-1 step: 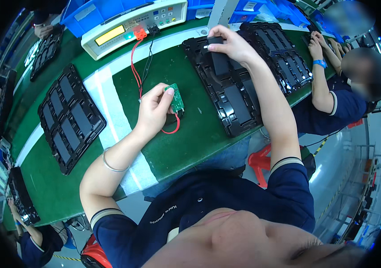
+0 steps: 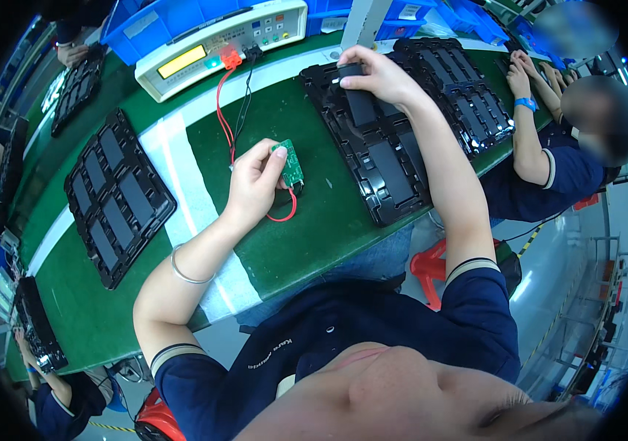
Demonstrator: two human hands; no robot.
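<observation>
My left hand (image 2: 255,176) pinches a small green circuit board (image 2: 292,163) between thumb and fingers above the green mat. A red wire (image 2: 293,209) loops from the board's lower end, and a dark wire is partly hidden beside it. My right hand (image 2: 373,77) grips the far end of a dark, flat rectangular block (image 2: 359,105) with thumb and fingertips. That block lies over the far part of a black moulded tray (image 2: 369,195), where another dark flat block (image 2: 390,172) sits in a nearer compartment.
A bench tester (image 2: 222,50) with a lit yellow screen stands at the back; red leads (image 2: 220,110) and black leads run from it toward my left hand. Filled black trays lie left (image 2: 117,198) and right (image 2: 457,92). Blue bins (image 2: 137,28) line the back. Co-workers sit nearby.
My right fingers and thumb have shifted slightly on the block's far end, and a small white tip there is less exposed. My left hand and the board look almost unchanged.
</observation>
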